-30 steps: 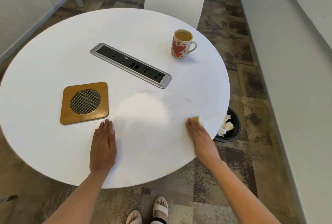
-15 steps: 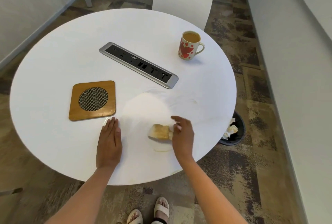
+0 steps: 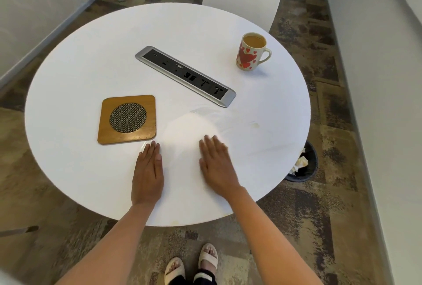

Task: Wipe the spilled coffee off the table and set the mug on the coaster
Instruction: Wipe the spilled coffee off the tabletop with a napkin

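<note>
1. The wiping step looks to be in hand. The left hand lies open and palm down at about 6 o'clock on the round white bench. Its fingers are straight and its tips sit just beside the coaster's near corner. A small white edge shows under those tips; I cannot tell what it is.
2. The right hand, at 5 o'clock, is also flat with straight fingers and is blurred. Any tissue or cloth under it is hidden, so I cannot say it has one.
3. A dull wiped patch spreads ahead of the hands. A faint tan coffee smear shows toward 3 o'clock, so the wipe seems unfinished.
4. The mug, printed with red hearts and nearly full, stands upright at 2 o'clock with its handle pointing right. It is well apart from the wooden coaster at 9 o'clock, which carries nothing. The socket strip lies between them.
5. The next move likely calls for a pass out toward 3 o'clock. After that the mug needs a level carry past the strip to the coaster's mesh centre, since a tilt could slop fresh coffee.
</note>
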`<state>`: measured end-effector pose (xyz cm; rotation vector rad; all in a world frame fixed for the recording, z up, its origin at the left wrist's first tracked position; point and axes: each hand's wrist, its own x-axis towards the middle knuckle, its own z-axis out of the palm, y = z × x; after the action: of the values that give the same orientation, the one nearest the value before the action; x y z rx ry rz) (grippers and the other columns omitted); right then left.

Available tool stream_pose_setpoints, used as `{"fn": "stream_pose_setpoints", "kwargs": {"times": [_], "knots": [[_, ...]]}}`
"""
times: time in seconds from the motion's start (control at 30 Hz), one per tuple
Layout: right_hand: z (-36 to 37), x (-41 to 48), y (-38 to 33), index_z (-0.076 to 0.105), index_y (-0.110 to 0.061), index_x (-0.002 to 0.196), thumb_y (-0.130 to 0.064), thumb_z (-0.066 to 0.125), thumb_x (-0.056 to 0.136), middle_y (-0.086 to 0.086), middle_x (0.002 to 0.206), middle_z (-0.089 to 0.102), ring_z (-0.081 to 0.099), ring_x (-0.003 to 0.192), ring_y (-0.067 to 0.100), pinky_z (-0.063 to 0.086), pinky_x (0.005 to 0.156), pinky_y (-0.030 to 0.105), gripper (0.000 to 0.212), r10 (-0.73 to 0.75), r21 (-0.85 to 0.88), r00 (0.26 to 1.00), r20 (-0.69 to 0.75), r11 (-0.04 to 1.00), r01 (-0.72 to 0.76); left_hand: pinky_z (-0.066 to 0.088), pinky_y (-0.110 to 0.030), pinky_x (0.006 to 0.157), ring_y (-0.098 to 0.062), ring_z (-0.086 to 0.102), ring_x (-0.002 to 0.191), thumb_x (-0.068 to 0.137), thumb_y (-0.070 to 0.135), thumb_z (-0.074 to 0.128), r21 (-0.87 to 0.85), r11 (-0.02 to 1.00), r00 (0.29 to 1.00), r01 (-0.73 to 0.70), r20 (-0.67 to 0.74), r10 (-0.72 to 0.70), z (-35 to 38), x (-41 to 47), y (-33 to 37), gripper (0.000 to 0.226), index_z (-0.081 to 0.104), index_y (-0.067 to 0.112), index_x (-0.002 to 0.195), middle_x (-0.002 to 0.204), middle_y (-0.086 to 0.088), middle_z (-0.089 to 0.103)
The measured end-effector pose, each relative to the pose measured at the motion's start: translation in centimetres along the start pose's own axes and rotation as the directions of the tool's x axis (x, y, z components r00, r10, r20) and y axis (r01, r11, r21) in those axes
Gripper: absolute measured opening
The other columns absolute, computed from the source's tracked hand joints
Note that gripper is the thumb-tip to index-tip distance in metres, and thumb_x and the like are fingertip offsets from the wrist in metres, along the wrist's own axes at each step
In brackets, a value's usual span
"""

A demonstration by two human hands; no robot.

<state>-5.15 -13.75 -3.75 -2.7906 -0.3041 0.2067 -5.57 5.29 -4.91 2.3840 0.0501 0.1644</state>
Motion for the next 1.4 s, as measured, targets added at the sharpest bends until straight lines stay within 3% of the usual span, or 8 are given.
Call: {"fn": "stream_pose_setpoints", "kwargs": {"times": [0.17, 0.3, 0.37, 0.47, 0.73, 0.93, 1.13, 1.4], "knots": [[2.6, -5.0, -5.9, 0.009, -0.017, 0.15, -0.032, 0.019, 0.099, 0.004, 0.159, 0.005, -0.009, 0.145, 0.02, -0.011, 0.118, 0.04, 0.053, -0.282, 0.003, 0.947, 0.157, 0.959, 0.285, 0.009, -0.025, 0.115, -0.018, 0.026, 0.139, 0.099, 0.013, 0.028, 0.007, 1.0, 1.0, 0.013, 0.017, -0.013, 0.2, 0.2, -0.3, 0.041, 0.04, 0.003, 0.137, 0.146, -0.009, 0.038], [3.3, -8.6, -5.4, 0.026, -0.022, 0.146, -0.036, 0.022, 0.097, -0.006, 0.153, 0.029, 0.021, 0.143, 0.012, 0.02, 0.119, 0.03, 0.052, -0.4, -0.124, 0.895, 0.196, 0.896, 0.427, 0.011, -0.028, 0.115, -0.019, 0.026, 0.139, 0.099, 0.016, 0.027, 0.01, 1.0, 1.0, 0.002, 0.022, -0.003, 0.2, 0.2, -0.4, 0.042, 0.04, 0.003, 0.137, 0.146, -0.01, 0.039], [2.5, -8.2, -3.7, 0.01, -0.024, 0.148, -0.035, 0.019, 0.099, -0.006, 0.157, 0.015, 0.01, 0.145, 0.012, 0.008, 0.12, 0.036, 0.051, -0.402, -0.145, 0.879, 0.259, 0.883, 0.446, 0.012, -0.03, 0.115, -0.021, 0.027, 0.139, 0.099, 0.014, 0.029, 0.01, 1.0, 1.0, -0.005, 0.016, 0.005, 0.1, 0.1, -0.4, 0.041, 0.041, 0.002, 0.136, 0.145, -0.011, 0.039], [0.9, -7.0, 1.1, -0.015, -0.032, 0.144, -0.036, 0.012, 0.101, -0.011, 0.154, -0.014, -0.012, 0.144, 0.013, -0.016, 0.113, 0.038, 0.051, -0.235, -0.085, 0.956, 0.173, 0.964, 0.252, 0.013, -0.03, 0.116, -0.02, 0.028, 0.139, 0.099, 0.014, 0.029, 0.004, 1.0, 1.0, -0.005, 0.008, 0.005, 0.1, 0.0, -0.3, 0.04, 0.043, 0.002, 0.135, 0.145, -0.01, 0.04], [-0.6, -8.3, 5.4, -0.015, -0.02, 0.144, -0.037, 0.009, 0.1, 0.001, 0.158, -0.012, -0.016, 0.144, 0.017, -0.007, 0.119, 0.034, 0.053, 0.361, -0.07, 0.93, -0.063, 0.928, -0.365, 0.012, -0.031, 0.117, -0.02, 0.026, 0.14, 0.1, 0.017, 0.027, 0.01, 1.0, 1.0, -0.009, 0.022, 0.009, 0.0, 0.0, -0.2, 0.042, 0.04, 0.003, 0.137, 0.146, -0.01, 0.038], [3.6, -11.5, -6.3, 0.026, -0.012, 0.146, -0.027, 0.036, 0.089, 0.004, 0.149, 0.038, 0.036, 0.138, 0.023, 0.019, 0.118, 0.041, 0.06, -0.13, -0.099, 0.989, 0.076, 0.986, 0.137, 0.014, -0.033, 0.116, -0.023, 0.028, 0.139, 0.1, 0.015, 0.028, 0.017, 1.0, 0.999, -0.018, 0.028, 0.018, 0.1, 0.1, -0.4, 0.041, 0.042, 0.001, 0.136, 0.145, -0.012, 0.039], [3.2, -12.2, -1.9, 0.018, -0.016, 0.148, -0.02, 0.039, 0.084, -0.003, 0.155, 0.018, 0.016, 0.144, 0.013, 0.003, 0.119, 0.036, 0.068, -0.458, -0.352, 0.847, 0.269, 0.772, 0.529, 0.011, -0.029, 0.116, -0.02, 0.025, 0.14, 0.1, 0.019, 0.025, 0.035, 0.999, 0.999, -0.012, 0.04, 0.011, 0.0, 0.0, -0.4, 0.043, 0.039, 0.003, 0.137, 0.147, -0.01, 0.037], [-1.7, -13.2, 9.3, 0.005, -0.031, 0.149, -0.011, 0.028, 0.09, -0.01, 0.157, 0.008, 0.001, 0.145, 0.005, 0.003, 0.117, 0.033, 0.066, -0.211, -0.166, 0.961, 0.181, 0.956, 0.242, 0.011, -0.03, 0.117, -0.02, 0.025, 0.14, 0.1, 0.019, 0.025, 0.023, 1.0, 0.999, 0.004, 0.037, -0.005, -0.1, -0.1, -0.2, 0.043, 0.04, 0.003, 0.137, 0.147, -0.01, 0.037]]}}
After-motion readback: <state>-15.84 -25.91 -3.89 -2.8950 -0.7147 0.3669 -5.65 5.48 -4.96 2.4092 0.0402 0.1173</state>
